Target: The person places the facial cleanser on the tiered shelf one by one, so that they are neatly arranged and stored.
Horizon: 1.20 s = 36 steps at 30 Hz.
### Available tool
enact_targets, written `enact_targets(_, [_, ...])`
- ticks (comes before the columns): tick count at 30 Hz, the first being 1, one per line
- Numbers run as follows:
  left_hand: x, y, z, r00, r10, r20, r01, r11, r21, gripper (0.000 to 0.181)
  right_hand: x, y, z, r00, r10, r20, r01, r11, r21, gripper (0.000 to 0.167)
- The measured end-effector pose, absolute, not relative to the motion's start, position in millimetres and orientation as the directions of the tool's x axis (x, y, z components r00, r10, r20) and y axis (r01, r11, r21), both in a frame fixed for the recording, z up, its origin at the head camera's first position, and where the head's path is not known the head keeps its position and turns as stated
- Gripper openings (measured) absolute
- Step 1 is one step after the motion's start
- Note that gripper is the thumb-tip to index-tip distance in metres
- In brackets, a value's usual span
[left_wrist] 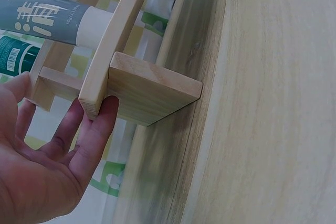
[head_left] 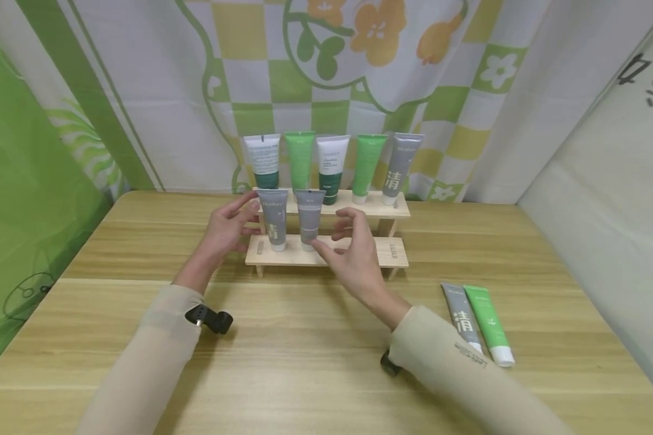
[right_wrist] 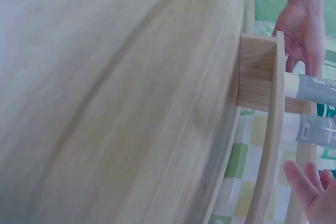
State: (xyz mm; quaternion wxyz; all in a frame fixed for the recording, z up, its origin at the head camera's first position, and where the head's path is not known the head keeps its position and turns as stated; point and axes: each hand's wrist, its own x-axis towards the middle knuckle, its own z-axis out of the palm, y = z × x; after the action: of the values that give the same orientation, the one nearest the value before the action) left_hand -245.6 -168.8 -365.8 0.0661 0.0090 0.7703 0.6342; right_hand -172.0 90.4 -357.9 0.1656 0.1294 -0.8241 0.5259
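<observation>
A two-step wooden rack (head_left: 394, 252) stands on the table. On its lower step are two grey tubes, upright on white caps: the left grey tube (head_left: 274, 220) and the right grey tube (head_left: 309, 217). My left hand (head_left: 223, 229) is at the rack's left end. In the left wrist view, its loosely bent fingers (left_wrist: 100, 140) touch the end of the lower step. My right hand (head_left: 359, 257) is beside the right grey tube, thumb near its cap and fingers spread apart. In the right wrist view, the thumb (right_wrist: 299, 182) shows apart from that tube's cap.
Several tubes stand along the upper step: white-and-dark-green ones (head_left: 333, 163), bright green ones (head_left: 367, 166) and a grey one (head_left: 401, 166) at right. On the table to the right lie a grey tube (head_left: 461, 314) and a green tube (head_left: 487, 320). A patterned curtain (head_left: 283, 84) hangs behind.
</observation>
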Motion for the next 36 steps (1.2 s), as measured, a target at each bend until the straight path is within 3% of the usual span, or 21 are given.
enact_targets(12, [-248.1, -169.4, -367.4, -0.991, 0.099, -0.094, -0.072, 0.201, 0.977, 0.062, -151.9, 161.4, -352.4, -0.970, -0.001, 0.243, -0.228, 0.354, -0.907, 0.052])
enact_targets(19, [-246.0, -169.7, -365.0, -0.990, 0.103, -0.096, -0.074, 0.204, 0.976, 0.061, -135.5, 211.1, -347.5, -0.995, -0.030, 0.096, -0.100, 0.315, -0.944, 0.057])
enact_targets(31, [-245.6, -170.5, -364.2, -0.989, 0.096, -0.113, -0.091, 0.202, 0.975, 0.062, -106.3, 302.5, -342.7, -0.979, -0.169, -0.111, 0.055, 0.306, -0.951, 0.063])
enact_targets(36, [-247.3, -169.9, -364.4, -0.988, 0.097, -0.120, -0.098, 0.203, 0.974, 0.063, -94.7, 339.7, -346.8, -0.964, -0.187, -0.188, 0.120, 0.324, -0.938, 0.051])
